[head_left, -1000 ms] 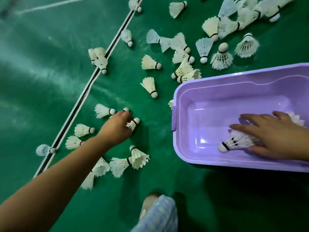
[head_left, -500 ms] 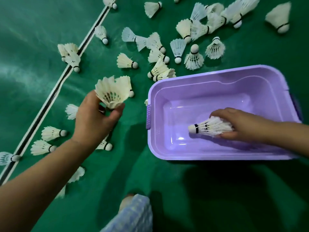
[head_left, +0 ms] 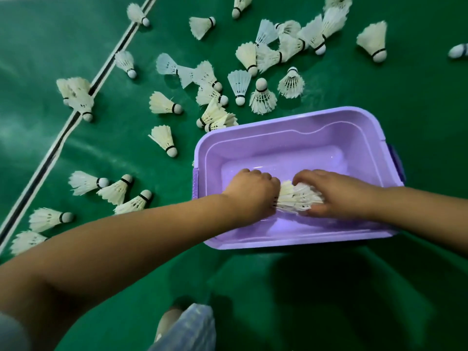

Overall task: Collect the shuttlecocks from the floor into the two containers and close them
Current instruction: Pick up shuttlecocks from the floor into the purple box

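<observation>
Shuttlecocks everywhere on this green court floor, and only a small bunch of them has made it into the purple container so far. Both hands are down inside the tub: the left hand has its fingers curled around the cork end of the bunch, and the right hand is curled over the feather end, so the bunch is clamped between the two right at the bottom of the tub. The rest is scattered around it. There's a big messy pile beyond the far rim, a couple of birdies lying just beside the tub's far left corner, and a loose group to the left, partly hidden under the left forearm. A black and white court line runs diagonally through the left side, with a few shuttlecocks sitting right on it. Nothing is blocking the tub's opening except the hands themselves. At the bottom edge there's a foot and a bit of light blue clothing. Can't see any lid or a second container here.
</observation>
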Demonstrator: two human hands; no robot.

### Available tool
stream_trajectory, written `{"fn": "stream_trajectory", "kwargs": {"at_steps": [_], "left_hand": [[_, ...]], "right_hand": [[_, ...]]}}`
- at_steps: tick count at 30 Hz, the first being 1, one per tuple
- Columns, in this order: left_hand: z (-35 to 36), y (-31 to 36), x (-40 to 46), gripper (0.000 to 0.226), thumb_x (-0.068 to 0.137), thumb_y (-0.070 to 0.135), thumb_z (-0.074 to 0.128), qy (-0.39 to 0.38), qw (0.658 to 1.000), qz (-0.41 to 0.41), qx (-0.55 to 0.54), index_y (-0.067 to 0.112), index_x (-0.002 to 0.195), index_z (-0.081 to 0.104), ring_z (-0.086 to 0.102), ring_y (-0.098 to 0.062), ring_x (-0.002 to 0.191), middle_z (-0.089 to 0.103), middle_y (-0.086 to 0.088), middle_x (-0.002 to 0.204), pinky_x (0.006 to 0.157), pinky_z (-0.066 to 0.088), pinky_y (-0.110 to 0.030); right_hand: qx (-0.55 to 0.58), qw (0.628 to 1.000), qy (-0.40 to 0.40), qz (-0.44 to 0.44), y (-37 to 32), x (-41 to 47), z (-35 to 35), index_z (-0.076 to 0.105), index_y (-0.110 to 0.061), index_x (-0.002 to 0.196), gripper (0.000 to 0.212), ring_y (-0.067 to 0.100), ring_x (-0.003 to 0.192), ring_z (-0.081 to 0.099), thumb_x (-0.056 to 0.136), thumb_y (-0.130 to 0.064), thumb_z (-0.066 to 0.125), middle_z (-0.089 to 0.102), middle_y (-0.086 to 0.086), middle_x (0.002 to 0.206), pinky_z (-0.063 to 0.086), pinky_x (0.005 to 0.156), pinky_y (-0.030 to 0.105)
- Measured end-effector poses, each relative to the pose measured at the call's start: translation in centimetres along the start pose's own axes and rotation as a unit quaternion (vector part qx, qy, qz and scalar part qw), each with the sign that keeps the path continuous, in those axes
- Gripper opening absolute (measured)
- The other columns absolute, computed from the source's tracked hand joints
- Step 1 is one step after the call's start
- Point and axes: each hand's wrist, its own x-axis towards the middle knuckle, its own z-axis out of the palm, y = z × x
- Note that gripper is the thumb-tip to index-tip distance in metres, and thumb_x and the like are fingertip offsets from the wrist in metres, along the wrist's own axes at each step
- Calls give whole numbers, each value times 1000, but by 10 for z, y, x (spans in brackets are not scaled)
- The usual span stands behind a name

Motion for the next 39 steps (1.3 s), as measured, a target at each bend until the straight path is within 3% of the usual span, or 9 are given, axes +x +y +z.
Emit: {"fn": "stream_trajectory", "kwargs": {"at_steps": [7,17,20,23,26,28,31,35,39], "left_hand": [[38,-5,9,50,84,48,59,-16,997,-3,-76,10,116,51,56,-32,107,59,-10,118,83,42,-38],[22,-12,-3,59,82,45,66,-146,975,41,-160,6,123,51,55,-33,109,56,-16,119,85,44,-35],[-5,-56,-39,46,89,35,58,76,975,1,-210,6,125,58,59,-29,107,62,-13,119,88,47,-33],[3,-131,-91,30,85,20,48,356,883,-228,-205,3,105,64,60,-30,96,65,-15,102,81,42,-27],[53,-195,-128,30,86,22,51,128,868,-443,-182,3,109,59,58,-35,101,63,-19,110,84,45,-35],[84,-201,-138,41,86,38,56,-68,882,-439,-157,5,111,55,58,-34,105,61,-18,115,82,46,-37],[103,-191,-136,41,87,41,55,-147,892,-410,-119,9,113,52,56,-33,110,60,-16,119,86,46,-39],[60,-191,-125,35,80,33,59,45,872,-469,-131,23,114,58,49,-33,115,64,-12,113,95,37,-40],[-28,-144,-116,43,62,14,81,237,729,-295,-571,22,95,55,63,-24,109,69,-1,111,94,52,-41]], "right_hand": [[-86,990,-102,39,-2,6,5,0,-44,144,109,24,125,43,61,-76,61,42,1,137,37,101,42],[-177,981,-71,-33,-26,23,7,30,-41,134,66,18,115,50,77,-67,50,44,-6,127,41,93,35],[-178,980,-77,-50,-23,24,9,32,-41,130,59,16,112,51,79,-64,49,45,-9,123,43,88,33],[-163,981,-90,-49,-20,27,13,30,-43,129,58,12,110,48,78,-65,48,45,-13,120,43,89,33],[-138,985,-95,-41,-19,29,17,31,-43,128,57,12,110,45,78,-64,50,45,-15,120,42,90,31],[-132,986,-95,-41,-20,30,16,31,-44,128,57,12,110,45,78,-63,51,45,-14,121,42,91,31],[-118,988,-97,-38,-27,30,18,33,-42,129,56,14,111,45,79,-58,53,46,-12,124,42,92,31],[-130,985,-100,-53,-35,29,21,33,-38,129,56,17,110,46,80,-58,52,48,-9,122,42,91,33],[-88,990,-93,-59,-31,24,12,38,-32,126,60,18,107,47,73,-57,50,50,-5,115,42,89,34]]}}
